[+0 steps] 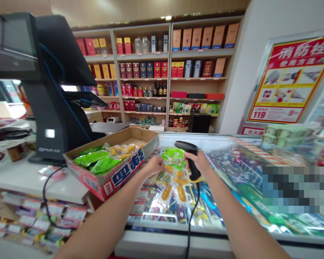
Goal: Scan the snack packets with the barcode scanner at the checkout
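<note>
My right hand (198,162) is wrapped round the handle of a black barcode scanner (194,169), its head pointing left over the glass. A black cable runs down from the handle. My left hand (155,165) is closed in a pinch at the left edge of a small pile of packets; what its fingertips grip is too small to make out. In the pile, a green packet (174,154) lies at the back. Several clear packs of yellow-brown sausages (180,192) are spread in front of it, on the glass top of a chest freezer (162,217).
Left of my hands, an open cardboard box (126,169) holds green packets (99,160) and sausage packs (122,149). Behind it stands a black checkout terminal (54,93). Shelves of boxed goods (143,70) line the back. Egg cartons (286,136) sit at the right.
</note>
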The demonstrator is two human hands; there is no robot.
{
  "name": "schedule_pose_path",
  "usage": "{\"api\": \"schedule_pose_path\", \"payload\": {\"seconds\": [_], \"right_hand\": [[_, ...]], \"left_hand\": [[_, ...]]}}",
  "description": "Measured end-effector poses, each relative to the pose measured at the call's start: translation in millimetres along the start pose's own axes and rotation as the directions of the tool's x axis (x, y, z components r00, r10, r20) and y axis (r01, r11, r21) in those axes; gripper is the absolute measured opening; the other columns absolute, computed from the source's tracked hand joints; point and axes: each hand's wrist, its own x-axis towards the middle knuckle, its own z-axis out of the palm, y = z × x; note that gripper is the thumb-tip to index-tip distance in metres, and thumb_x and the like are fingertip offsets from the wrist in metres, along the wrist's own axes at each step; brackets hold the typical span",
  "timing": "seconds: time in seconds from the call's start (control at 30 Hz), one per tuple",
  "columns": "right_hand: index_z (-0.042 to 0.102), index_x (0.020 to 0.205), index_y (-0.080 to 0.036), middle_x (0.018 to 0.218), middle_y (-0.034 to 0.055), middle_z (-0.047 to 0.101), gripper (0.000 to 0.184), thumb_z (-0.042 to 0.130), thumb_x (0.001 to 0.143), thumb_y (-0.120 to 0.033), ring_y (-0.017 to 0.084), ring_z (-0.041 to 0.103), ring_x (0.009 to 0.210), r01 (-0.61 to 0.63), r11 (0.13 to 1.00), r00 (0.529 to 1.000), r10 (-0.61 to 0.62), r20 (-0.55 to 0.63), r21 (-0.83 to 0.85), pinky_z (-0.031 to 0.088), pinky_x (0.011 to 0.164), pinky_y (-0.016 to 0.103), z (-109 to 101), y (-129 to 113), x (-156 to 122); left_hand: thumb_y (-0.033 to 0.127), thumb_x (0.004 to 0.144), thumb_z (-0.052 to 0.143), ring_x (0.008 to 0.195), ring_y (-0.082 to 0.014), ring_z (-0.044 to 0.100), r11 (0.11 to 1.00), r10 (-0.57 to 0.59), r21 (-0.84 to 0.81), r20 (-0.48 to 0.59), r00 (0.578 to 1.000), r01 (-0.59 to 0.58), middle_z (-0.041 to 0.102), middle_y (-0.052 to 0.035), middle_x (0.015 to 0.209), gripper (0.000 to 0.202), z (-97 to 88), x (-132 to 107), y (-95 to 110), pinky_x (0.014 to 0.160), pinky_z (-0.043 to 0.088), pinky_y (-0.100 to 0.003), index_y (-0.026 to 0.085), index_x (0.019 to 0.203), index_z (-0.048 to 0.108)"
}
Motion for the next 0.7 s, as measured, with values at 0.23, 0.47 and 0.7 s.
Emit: {"api": "schedule_pose_path", "payload": {"seconds": [0.23,0.47,0.7], "right_hand": [[0.063,0.067,-0.015,0.059,0.0043,0.068,0.025,0.07,0.061,-0.038,0.014,0.056,0.036,-0.033,0.998,0.997,0.029,0.078,0.052,0.045,0.035,0.025,1,-3,-5],[0.063,0.069,-0.014,0.062,0.0046,0.068,0.026,0.07,0.064,-0.038,0.012,0.054,0.037,-0.057,0.995,0.978,0.039,0.206,0.083,0.042,0.035,0.023,-6,-14,-14],[0.065,0.076,-0.013,0.067,0.0049,0.068,0.027,0.069,0.067,-0.038,0.012,0.056,0.039,0.027,0.994,0.908,-0.071,0.413,0.11,0.039,0.037,0.023,-7,-12,-17]], "left_hand": [[0.012,0.068,0.058,0.088,-0.0181,0.063,0.901,0.391,-0.037,-0.369,0.844,-0.433,0.069,-0.0057,0.094,0.009,-23.6,-11,8,0.082,0.046,-0.03,0.018,0.075,0.059],[0.0,0.066,0.043,0.097,-0.0159,0.06,0.812,0.556,0.207,-0.557,0.617,-0.546,0.065,-0.0055,0.099,0.025,-34.1,-22,15,0.089,0.047,-0.031,0.021,0.073,0.055],[0.003,0.063,0.054,0.088,-0.0159,0.058,0.843,0.434,-0.065,-0.504,0.747,-0.533,0.061,-0.0041,0.088,0.02,-25.5,-16,16,0.081,0.047,-0.028,0.018,0.075,0.058]]}}
